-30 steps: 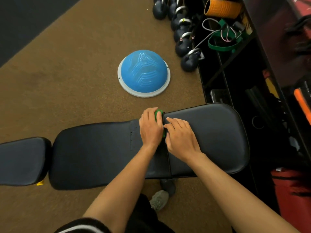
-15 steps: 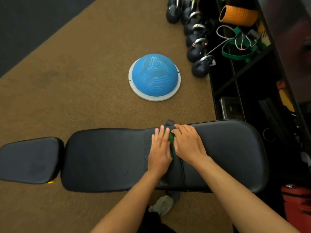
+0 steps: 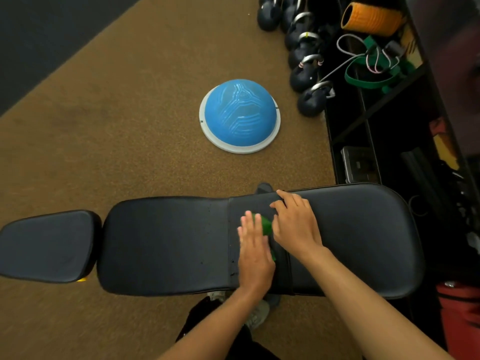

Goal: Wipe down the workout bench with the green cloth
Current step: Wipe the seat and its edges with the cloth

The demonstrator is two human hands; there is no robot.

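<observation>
The black padded workout bench (image 3: 168, 242) runs left to right across the lower half of the view. The green cloth (image 3: 266, 226) lies at the seam between the long middle pad and the right pad (image 3: 363, 229), and only a small part of it shows between my hands. My left hand (image 3: 254, 255) presses flat on the cloth with fingers extended. My right hand (image 3: 296, 224) rests on the right pad just beside the cloth, fingers spread, thumb against the cloth's edge.
A blue half-dome balance trainer (image 3: 240, 115) sits on the brown floor beyond the bench. Several kettlebells (image 3: 306, 74) line a dark shelf rack (image 3: 376, 113) holding an orange foam roller (image 3: 371, 19) and bands. A red object (image 3: 459, 307) stands at the right. My shoe (image 3: 257, 315) shows under the bench.
Both hands have slid along the seam from the bench's far edge toward its middle, with the cloth under the left hand. The view has shifted, so the bench sits lower in frame.
</observation>
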